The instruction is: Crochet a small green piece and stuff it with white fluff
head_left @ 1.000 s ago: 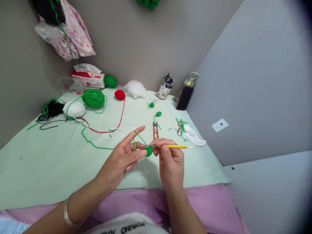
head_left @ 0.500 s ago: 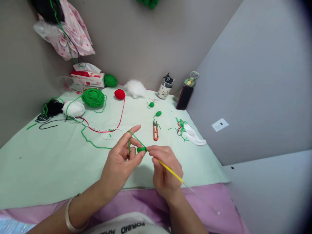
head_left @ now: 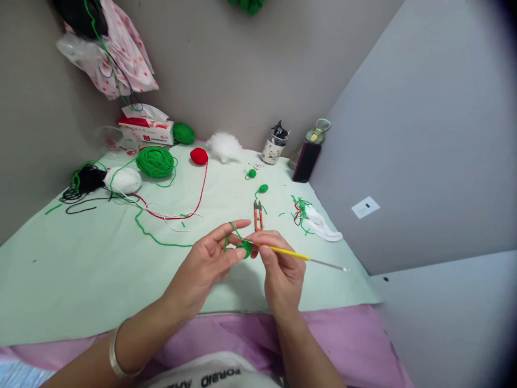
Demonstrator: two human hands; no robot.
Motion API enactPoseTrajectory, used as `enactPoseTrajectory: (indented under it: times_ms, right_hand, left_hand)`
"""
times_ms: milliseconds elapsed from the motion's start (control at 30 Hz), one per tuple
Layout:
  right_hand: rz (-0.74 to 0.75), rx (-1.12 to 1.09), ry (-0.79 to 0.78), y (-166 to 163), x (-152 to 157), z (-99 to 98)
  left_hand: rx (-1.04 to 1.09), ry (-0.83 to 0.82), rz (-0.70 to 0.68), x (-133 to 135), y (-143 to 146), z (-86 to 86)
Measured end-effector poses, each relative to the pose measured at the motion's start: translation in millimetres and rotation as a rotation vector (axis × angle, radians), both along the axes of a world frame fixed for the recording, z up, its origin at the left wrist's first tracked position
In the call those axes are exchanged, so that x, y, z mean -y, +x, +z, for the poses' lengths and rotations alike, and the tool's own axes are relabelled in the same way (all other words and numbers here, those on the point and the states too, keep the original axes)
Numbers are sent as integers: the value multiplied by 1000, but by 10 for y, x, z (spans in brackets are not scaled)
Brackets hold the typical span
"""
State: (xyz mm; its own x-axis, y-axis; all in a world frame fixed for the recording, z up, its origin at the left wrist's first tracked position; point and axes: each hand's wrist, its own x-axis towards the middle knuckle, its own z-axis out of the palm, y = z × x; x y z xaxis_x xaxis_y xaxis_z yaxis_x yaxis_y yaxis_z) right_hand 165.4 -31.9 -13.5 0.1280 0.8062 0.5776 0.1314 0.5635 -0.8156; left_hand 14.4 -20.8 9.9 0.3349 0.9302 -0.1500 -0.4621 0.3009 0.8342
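And the yellow hook [head_left: 287,252] swings flatter, fingers of the right hand [head_left: 285,277] gripping it, while the left hand [head_left: 205,262] pinches the green crochet piece [head_left: 247,249] between them above the worktop [head_left: 121,280], suggesting a stitch is being worked

Soft, fairly even light — the table [head_left: 100,291] pale and bright, the left wall [head_left: 32,108] dimmer. A faint, soft-edged shadow lies between left hand [head_left: 208,264] and right hand [head_left: 285,269]. Dark vignetting curves down the right edge — stitches [head_left: 246,249] look smeared.
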Motion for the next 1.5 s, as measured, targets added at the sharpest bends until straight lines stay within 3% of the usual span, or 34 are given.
enactPoseTrajectory:
  times_ms: [133, 233, 333, 433, 633, 900, 1067, 1233, 1300, 1367, 1433, 1500]
  right_hand:
    - [-162, 292, 180, -22, 71, -53]
    - [-245, 451, 316, -5, 88, -57]
    - [-192, 189, 197, 26, 50, -23]
    - [-71, -113, -10, 39, 4, 7]
    - [-9, -99, -132, 43, -15, -5]
    - [107, -241, -198, 87, -30, 58]
    - [34, -18, -73, 99, 71, 104]
    - [-138, 481, 300, 46, 112, -10]
    - [-264, 610, 411, 17, 102, -84]
    - [-324, 607, 446, 7, 90, -121]
    - [-255, 461, 371, 21, 79, -102]
    - [-159, 212, 233, 47, 64, -46]
  left_hand:
    - [-12, 22, 58, 21, 42, -21]
    - [86, -85, -34, -17, 28, -44]
    - [188, -175, -103, -69, -5, -56]
    - [157, -120, -51, -82, -13, -50]
    - [-66, 74, -9, -37, 12, -56]
    - [-113, 98, -26, -50, -66, -76]
    - [-220, 181, 52, -20, -60, -74]
    - [-331, 261, 208, 72, 4, -73]
    - [-236, 199, 179, 82, 31, -80]
    - [-69, 66, 54, 58, 41, -89]
    - [75, -67, -64, 12, 31, -91]
    - [133, -122, -87, -32, 11, -80]
